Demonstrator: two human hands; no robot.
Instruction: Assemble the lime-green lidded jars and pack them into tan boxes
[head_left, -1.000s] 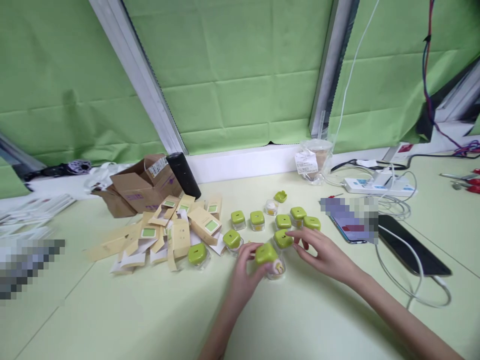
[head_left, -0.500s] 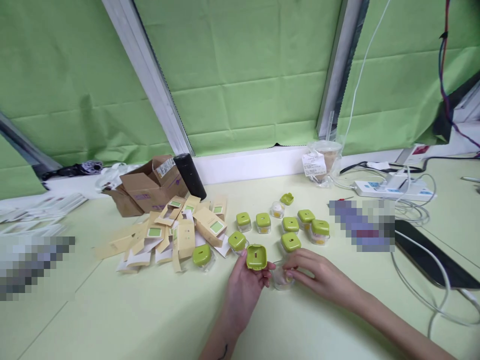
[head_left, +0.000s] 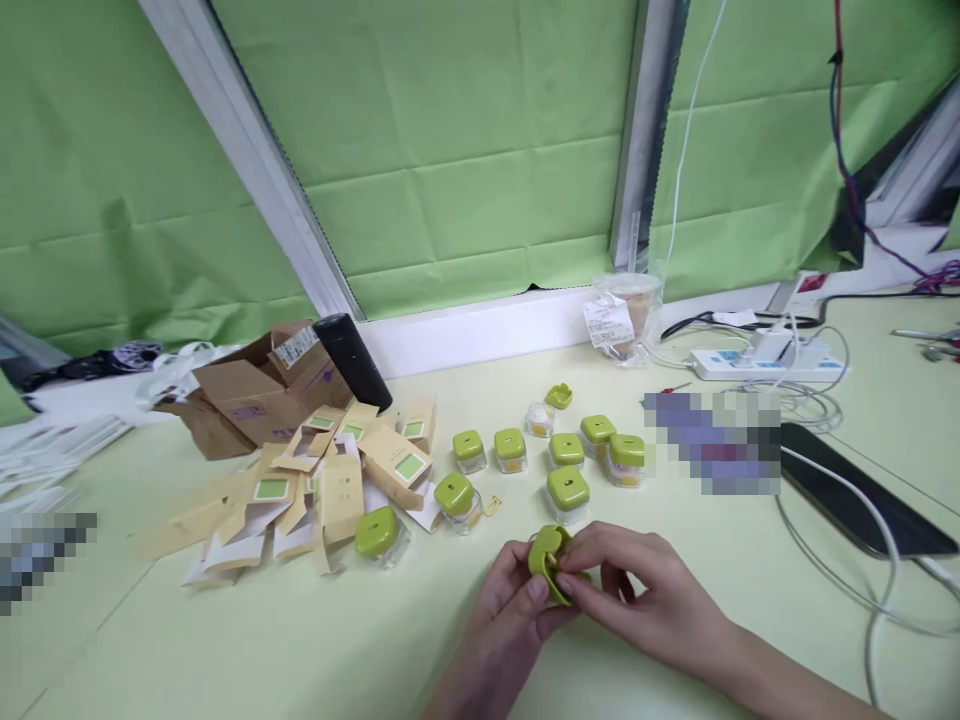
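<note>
My left hand (head_left: pixel 511 612) is closed around the edge of a green square lid (head_left: pixel 539 573), which it holds tilted with its hollow side towards my right hand (head_left: pixel 651 592). The right thumb and forefinger are pinched together inside the lid's hollow, at a small yellowish bit too small to name. Just beyond the hands stands a clear square box with a green lid (head_left: pixel 568 487). To the left is another green-lidded clear box (head_left: pixel 458 496), a small yellow loop (head_left: pixel 492 507) beside it. The open clear box seen earlier is hidden by my hands.
Several more green-lidded boxes stand further back, near an uncovered clear box (head_left: pixel 540 420) and a loose green lid (head_left: pixel 559 396). Opened paper cartons (head_left: pixel 339 495) pile up at left before a cardboard box (head_left: pixel 247 395). A phone (head_left: pixel 862 490), cables and a power strip (head_left: pixel 765 365) lie right.
My right hand has moved from the open clear box up into the green lid. The left hand has tilted the lid sideways and come nearer the right. The view has shifted slightly right.
</note>
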